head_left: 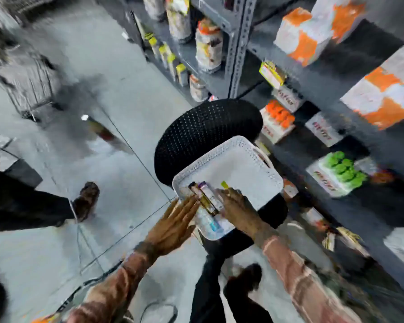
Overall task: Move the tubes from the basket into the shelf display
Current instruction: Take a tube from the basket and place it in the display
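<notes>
- White perforated plastic basket (243, 159) sits on a black office chair (203, 127) in the aisle, just beside the grey metal shelf unit (317, 85) on the right.
- Tubes (207, 199) lie bunched at the near corner of the basket — a gold-brown one, a purple-capped one, and a pale one with a teal band nearest the rim.
- Yellow-capped tube (224, 184) lies apart, partly under the right hand's fingertips.
- Left hand (173, 223) is flat, fingers straight and close together, tips touching the basket's near-left edge by the tubes; it holds nothing.
- Right hand (237, 207) reaches into the basket with fingers spread over the tubes; motion blur hides whether it grips one.
- Boxed goods with orange and green caps (341, 170) fill the shelves.
</notes>
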